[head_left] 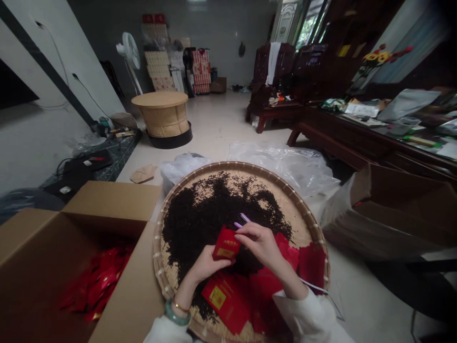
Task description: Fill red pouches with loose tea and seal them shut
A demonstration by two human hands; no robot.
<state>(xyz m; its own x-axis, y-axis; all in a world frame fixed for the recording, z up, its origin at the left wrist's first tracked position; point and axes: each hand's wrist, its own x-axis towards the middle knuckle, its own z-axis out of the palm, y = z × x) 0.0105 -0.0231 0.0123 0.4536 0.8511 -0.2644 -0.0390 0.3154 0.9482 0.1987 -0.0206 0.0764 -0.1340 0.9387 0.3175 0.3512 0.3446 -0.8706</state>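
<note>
My left hand grips a small red packet with gold print, tilted upright above the round woven bamboo tray. My right hand is pinched at the packet's upper right edge. Two light purple ends of a slim tool stick out past its fingers; the rest is hidden. Under the hands spreads a heap of dark dried leaves that look like loose tea. Nearest my wrists, flat red pouches lie on the tray, one with a yellow label. More red pouches lie at the tray's right.
An open cardboard box at the left holds several red packets. Another open box stands at the right. A thin white cord crosses the tray's right rim. Clear plastic sheeting lies beyond the tray, before a round wooden stand.
</note>
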